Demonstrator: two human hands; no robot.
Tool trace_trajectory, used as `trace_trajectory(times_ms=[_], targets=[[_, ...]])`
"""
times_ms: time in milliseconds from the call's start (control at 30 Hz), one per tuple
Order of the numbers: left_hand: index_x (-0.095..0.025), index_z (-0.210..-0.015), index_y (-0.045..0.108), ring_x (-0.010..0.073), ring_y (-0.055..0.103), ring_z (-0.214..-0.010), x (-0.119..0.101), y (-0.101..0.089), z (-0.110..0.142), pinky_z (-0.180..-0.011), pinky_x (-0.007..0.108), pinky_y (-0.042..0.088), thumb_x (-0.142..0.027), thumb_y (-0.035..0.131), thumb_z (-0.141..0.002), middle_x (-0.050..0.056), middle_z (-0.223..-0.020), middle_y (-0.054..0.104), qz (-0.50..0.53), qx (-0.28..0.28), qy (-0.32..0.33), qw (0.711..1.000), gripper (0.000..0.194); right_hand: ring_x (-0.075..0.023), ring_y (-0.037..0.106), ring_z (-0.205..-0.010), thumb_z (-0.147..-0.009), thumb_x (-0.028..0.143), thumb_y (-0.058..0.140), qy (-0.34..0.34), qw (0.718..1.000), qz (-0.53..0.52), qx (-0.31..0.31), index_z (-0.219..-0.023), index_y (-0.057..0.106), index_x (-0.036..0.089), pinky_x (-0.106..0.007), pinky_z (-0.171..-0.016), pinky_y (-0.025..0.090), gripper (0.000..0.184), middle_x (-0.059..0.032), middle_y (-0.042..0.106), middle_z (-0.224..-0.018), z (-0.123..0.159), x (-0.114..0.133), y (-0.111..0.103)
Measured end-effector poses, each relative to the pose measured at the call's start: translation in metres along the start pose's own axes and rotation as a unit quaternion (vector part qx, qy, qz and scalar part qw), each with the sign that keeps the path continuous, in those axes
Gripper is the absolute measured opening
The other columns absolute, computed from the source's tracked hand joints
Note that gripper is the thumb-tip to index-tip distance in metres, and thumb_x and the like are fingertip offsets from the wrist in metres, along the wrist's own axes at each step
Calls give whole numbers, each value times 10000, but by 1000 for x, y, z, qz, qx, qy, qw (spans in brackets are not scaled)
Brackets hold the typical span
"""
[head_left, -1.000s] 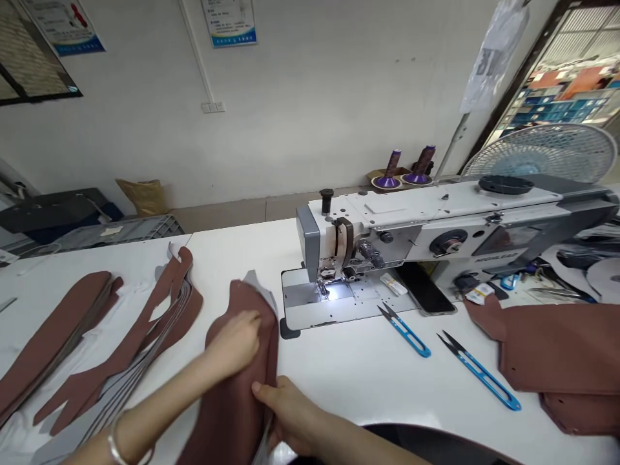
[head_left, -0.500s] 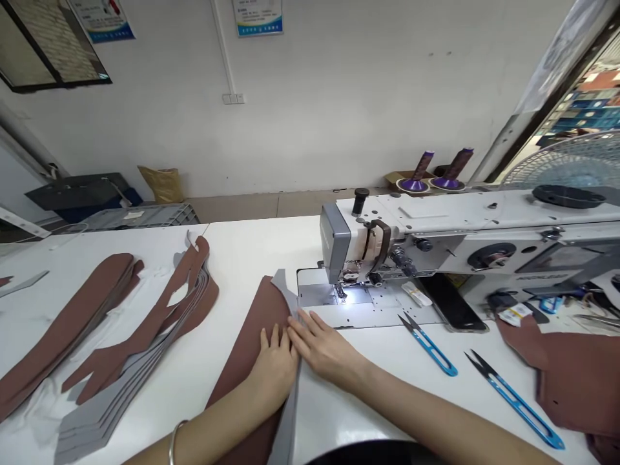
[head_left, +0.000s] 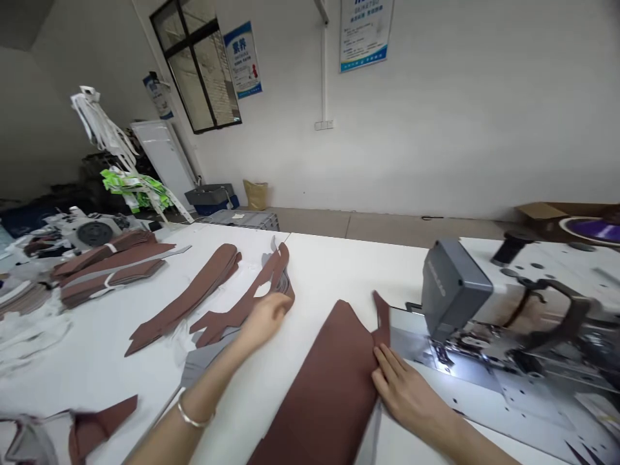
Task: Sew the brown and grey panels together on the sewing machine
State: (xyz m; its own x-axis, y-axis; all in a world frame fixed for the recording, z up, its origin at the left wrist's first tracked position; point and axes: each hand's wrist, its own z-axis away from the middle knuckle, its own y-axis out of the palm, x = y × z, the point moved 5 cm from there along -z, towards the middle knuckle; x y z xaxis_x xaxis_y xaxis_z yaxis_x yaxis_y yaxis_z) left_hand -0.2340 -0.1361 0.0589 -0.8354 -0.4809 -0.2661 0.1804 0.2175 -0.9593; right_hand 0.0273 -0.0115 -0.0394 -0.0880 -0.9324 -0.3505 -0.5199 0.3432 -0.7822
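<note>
My right hand [head_left: 404,387] lies with fingers stretched out on the right edge of a large brown fabric panel [head_left: 329,381], left of the sewing machine. Under its fingertips a narrow brown strip [head_left: 382,316] sticks out beyond the panel toward the machine bed. My left hand [head_left: 264,320], with a bracelet at the wrist, is over the right side of a stack of cut brown pieces with grey backing [head_left: 242,303]. Its fingers are curled together; whether they grip the top piece is hidden. The sewing machine head [head_left: 453,284] has a lit needle area beside my right hand.
More brown pieces [head_left: 198,297] lie left of the stack, with tied bundles [head_left: 116,271] farther left. A brown and grey piece [head_left: 101,426] lies at the front left. Snipper tips [head_left: 578,452] show at the lower right. A thread cone's purple base [head_left: 598,227] stands behind the machine.
The view has swung left. My left hand has left the panel and moved to the stack. My right hand stays at the panel's edge, where the strip now shows brown instead of grey.
</note>
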Motion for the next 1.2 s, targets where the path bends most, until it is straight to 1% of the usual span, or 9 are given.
trace_trajectory(times_ms=[133, 267, 633, 767, 867, 900, 967, 1033, 1200], targets=[[-13, -1282, 500, 308, 459, -1282, 133, -45, -5, -1092, 443, 314, -170, 259, -894, 240, -1360, 505, -89, -89, -200, 972, 483, -241, 676, -971, -801, -22, 335, 51, 998, -16, -43, -839, 597, 142, -312, -781, 563, 312, -168, 689, -1041, 8, -9, 5], [-23, -1198, 571, 350, 578, -1107, 219, -50, 12, -952, 424, 418, -315, 404, -868, 249, -1183, 627, -126, -48, -278, 951, 471, -240, 674, -969, -731, -71, 302, 129, 990, -35, -50, -803, 595, 155, -310, -743, 578, 378, -147, 683, -1056, 8, -16, 6], [-163, -1099, 673, 239, 666, -893, 251, -61, 5, -778, 309, 467, -287, 434, -846, 120, -991, 730, -161, 3, -278, 947, 370, -239, 618, -1128, -691, -85, 326, 118, 993, -27, -16, -1103, 649, 95, -365, -907, 562, 554, -140, 645, -1204, 15, -16, 22], [-46, -990, 681, 337, 635, -987, 217, -121, 6, -849, 477, 448, -173, 370, -862, 208, -951, 698, -215, -93, -306, 923, 360, -237, 608, -1145, -743, -69, 344, 96, 995, -4, -3, -1232, 610, 120, -369, -916, 559, 587, -121, 630, -1241, 19, -14, 27], [-43, -1168, 574, 381, 198, -1416, 150, -182, 11, -1054, 662, 165, -236, 215, -977, 209, -1409, 446, -260, -255, -259, 895, 450, -263, 567, -1201, -796, -35, 385, 106, 994, -9, 14, -1232, 618, 131, -402, -952, 537, 522, -131, 614, -1263, 21, -14, 28], [-33, -1182, 543, 372, 61, -1447, 115, -200, 17, -1080, 672, 70, -296, 257, -987, 189, -1494, 328, -269, -372, -193, 867, 435, -275, 543, -1229, -808, -24, 401, 115, 993, -14, 21, -1236, 618, 134, -414, -965, 526, 505, -143, 599, -1281, 21, -14, 28], [-47, -1197, 520, 389, -126, -1439, 43, -203, 19, -1094, 665, -26, -336, 348, -976, 133, -1596, 9, -273, -419, -13, 866, 402, -293, 491, -1280, -826, -3, 435, 133, 990, -26, 38, -1244, 616, 135, -434, -991, 501, 476, -173, 558, -1324, 20, -14, 28], [-96, -1019, 605, 373, -35, -1456, -22, -170, 18, -1122, 636, 83, -300, 385, -961, 87, -1566, 182, -262, -352, 129, 889, 306, -306, 468, -1298, -837, 19, 467, 149, 987, -39, 49, -1243, 616, 126, -454, -1009, 481, 445, -202, 530, -1342, 17, -15, 26], [-123, -914, 682, 311, 570, -1055, -138, 12, 11, -913, 482, 421, -109, 369, -873, 184, -986, 665, -196, 104, 335, 915, 316, -339, 494, -1262, -868, 84, 519, 129, 987, -61, 79, -1186, 624, 54, -510, -1033, 434, 336, -274, 548, -1281, 6, -8, 13]])
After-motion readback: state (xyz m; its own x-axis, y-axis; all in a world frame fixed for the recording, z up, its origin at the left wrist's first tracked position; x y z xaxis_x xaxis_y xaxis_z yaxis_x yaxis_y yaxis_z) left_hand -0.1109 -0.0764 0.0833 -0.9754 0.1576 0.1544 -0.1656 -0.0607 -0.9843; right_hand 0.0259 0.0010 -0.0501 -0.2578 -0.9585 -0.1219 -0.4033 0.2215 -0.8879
